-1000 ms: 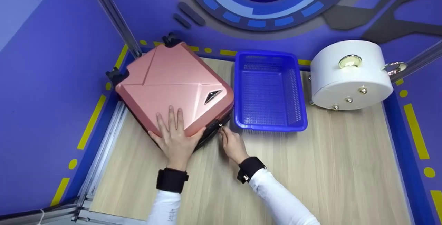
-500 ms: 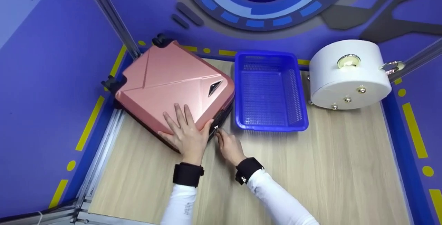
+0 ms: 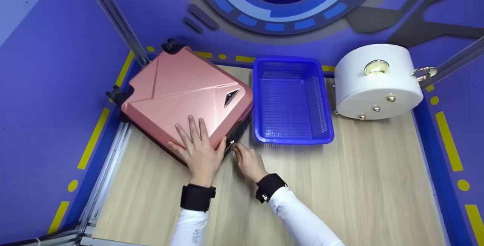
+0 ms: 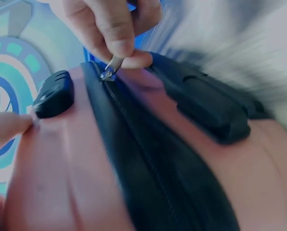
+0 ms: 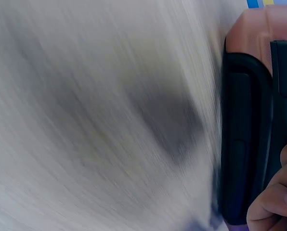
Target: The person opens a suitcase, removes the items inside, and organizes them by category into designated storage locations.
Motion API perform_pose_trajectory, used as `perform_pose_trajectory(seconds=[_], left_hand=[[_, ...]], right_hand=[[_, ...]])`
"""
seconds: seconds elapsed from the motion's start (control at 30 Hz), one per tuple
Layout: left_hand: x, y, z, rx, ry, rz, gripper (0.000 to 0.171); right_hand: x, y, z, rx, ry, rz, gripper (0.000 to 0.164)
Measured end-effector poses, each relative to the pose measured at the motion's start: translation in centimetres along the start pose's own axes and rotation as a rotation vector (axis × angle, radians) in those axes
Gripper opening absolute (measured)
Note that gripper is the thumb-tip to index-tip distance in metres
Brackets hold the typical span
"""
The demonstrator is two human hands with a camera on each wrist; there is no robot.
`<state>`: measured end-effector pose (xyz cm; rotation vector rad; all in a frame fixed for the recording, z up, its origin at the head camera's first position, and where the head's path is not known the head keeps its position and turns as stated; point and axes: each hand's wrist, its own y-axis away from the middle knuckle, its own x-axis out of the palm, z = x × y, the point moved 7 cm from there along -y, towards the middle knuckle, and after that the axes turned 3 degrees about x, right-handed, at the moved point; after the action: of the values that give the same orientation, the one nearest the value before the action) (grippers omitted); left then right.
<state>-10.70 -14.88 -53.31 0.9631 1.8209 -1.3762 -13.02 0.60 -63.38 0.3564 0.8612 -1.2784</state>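
Note:
A pink hard-shell suitcase (image 3: 181,87) lies flat on the wooden surface, its wheels toward the back left. My left hand (image 3: 202,159) rests on its lid near the front edge, fingers spread and straight. Along the black zipper band (image 4: 134,149), my right hand (image 3: 249,163) pinches a small metal zipper pull (image 4: 108,73) between thumb and finger. The left wrist view shows the zipper teeth running toward the camera from that pull. In the right wrist view, the curled fingers (image 5: 278,197) sit beside the black side handle (image 5: 240,139); the pull is hidden there.
A blue plastic basket (image 3: 293,141) stands just right of the suitcase. Farther right is a white rounded case (image 3: 374,76) with gold-coloured fittings, lying on its side. Blue-purple walls (image 3: 94,98) enclose the back and sides of the wooden surface (image 3: 363,185).
The suitcase has turned slightly counterclockwise. My left hand has shifted right along its lid. The right hand, pinching the zipper pull, has moved a little left and toward the front.

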Motion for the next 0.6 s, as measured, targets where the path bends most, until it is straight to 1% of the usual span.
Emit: perform_pose_trajectory(seconds=[0.1,0.2,0.33,0.4,0.5,0.57,0.6], left_hand=[[-0.4,0.1,0.4,0.088,0.049,0.038,0.088],[-0.8,0.0,1.3,0.210,0.082,0.077,0.087],[-1.3,-0.4,2.8,0.368,0.102,0.134,0.095],[-1.4,-0.6,3.4,0.434,0.101,0.157,0.103],[-1.3,-0.6,4.0,0.504,0.092,0.159,0.112],[-1.1,-0.5,4.1,0.531,0.083,0.135,0.113],[-1.0,-0.5,4.1,0.537,0.082,0.110,0.111]], right_hand=[[-0.1,0.0,-0.2,0.012,0.008,0.014,0.009],[0.0,-0.1,-0.2,0.020,0.008,0.028,0.011],[0.0,-0.1,-0.3,0.015,0.012,0.033,0.011],[0.0,-0.1,-0.3,0.011,0.015,0.030,0.011],[0.0,-0.1,-0.2,0.005,0.013,0.027,0.011],[0.0,-0.2,-0.3,0.011,0.006,0.034,0.011],[0.0,-0.2,-0.4,0.013,0.002,0.035,0.011]])
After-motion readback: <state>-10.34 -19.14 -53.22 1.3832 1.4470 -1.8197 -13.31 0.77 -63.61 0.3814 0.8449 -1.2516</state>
